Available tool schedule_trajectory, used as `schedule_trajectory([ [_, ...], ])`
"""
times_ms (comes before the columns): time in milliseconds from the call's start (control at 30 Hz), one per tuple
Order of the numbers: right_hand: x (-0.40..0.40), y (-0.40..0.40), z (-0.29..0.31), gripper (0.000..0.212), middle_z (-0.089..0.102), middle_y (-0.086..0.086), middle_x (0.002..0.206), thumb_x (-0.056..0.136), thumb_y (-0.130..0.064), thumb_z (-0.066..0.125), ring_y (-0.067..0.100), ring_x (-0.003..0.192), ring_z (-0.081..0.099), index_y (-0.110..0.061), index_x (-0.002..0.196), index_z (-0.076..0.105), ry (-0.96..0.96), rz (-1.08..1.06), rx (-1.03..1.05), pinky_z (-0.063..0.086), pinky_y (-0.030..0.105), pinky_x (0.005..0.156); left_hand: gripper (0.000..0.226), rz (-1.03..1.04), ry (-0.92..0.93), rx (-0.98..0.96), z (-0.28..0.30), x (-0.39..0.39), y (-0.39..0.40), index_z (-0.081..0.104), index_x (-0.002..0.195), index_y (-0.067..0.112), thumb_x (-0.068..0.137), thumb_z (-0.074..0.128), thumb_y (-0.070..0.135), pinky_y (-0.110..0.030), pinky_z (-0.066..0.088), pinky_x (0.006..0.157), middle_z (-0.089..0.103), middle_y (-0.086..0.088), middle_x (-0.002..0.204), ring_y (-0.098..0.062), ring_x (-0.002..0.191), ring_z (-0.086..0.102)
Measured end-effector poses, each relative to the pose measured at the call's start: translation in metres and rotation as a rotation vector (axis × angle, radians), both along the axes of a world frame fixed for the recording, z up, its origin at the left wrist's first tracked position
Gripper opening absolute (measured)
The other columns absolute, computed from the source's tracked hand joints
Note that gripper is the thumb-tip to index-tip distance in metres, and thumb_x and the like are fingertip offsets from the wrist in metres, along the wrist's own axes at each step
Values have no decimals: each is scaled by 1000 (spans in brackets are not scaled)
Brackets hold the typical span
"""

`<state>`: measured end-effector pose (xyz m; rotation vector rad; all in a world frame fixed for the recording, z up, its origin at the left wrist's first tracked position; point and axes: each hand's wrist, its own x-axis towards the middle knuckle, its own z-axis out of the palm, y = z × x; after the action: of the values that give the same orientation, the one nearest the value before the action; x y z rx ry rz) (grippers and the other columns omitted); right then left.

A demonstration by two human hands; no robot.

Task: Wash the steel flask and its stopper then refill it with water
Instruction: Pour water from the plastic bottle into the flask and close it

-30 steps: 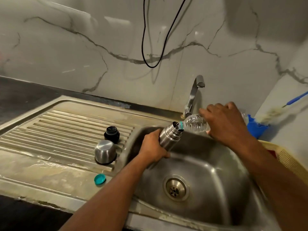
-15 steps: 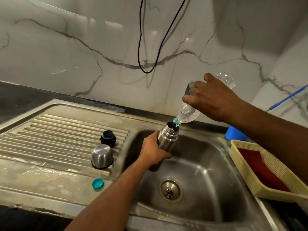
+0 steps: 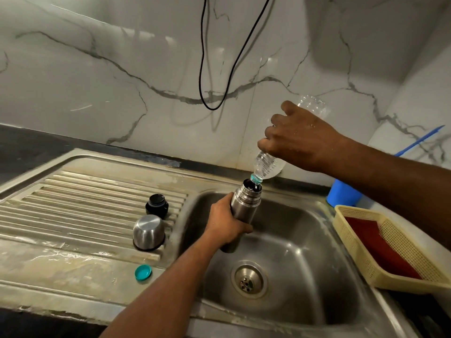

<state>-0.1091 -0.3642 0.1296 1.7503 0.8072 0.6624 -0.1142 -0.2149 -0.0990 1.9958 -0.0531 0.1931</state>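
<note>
Head view, plastic bottle (image 3: 268,164) upended into steel flask (image 3: 244,203), over sink (image 3: 305,240)

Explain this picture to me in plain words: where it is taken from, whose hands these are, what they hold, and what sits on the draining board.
No machine here: a person wears a camera on the head, looking down at their own bare hands over a steel sink. The left hand grips the steel flask, open at the top. The right hand holds a clear plastic bottle tipped steeply, neck at the flask's mouth, to pour water in. On the draining board stand the black stopper and a steel cup lid, mouth down; a small teal bottle cap lies nearer. A yellow basket sits right of the sink.
</note>
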Motion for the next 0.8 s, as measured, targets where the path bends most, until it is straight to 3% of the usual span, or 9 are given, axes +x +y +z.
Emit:
schedule_trajectory([
  [300,-1,8,-1,26,65,7,98,91,-20,71,26,96,62,-17,113,57,-47,-2,-73,40,45,97,77,19,-11,-23,1,-2,1,60,128,26,61,98,14,-28,48,90,64,12,110,-10,102,60],
  [800,2,3,5,28,66,6,97,91,-16,68,26,93,63,-15,116,54,-88,-6,-72,37,47,102,76,56,-17,-53,0,0,1,61,125,26,61,98,15,-37,55,99,71,4,119,-15,108,65],
])
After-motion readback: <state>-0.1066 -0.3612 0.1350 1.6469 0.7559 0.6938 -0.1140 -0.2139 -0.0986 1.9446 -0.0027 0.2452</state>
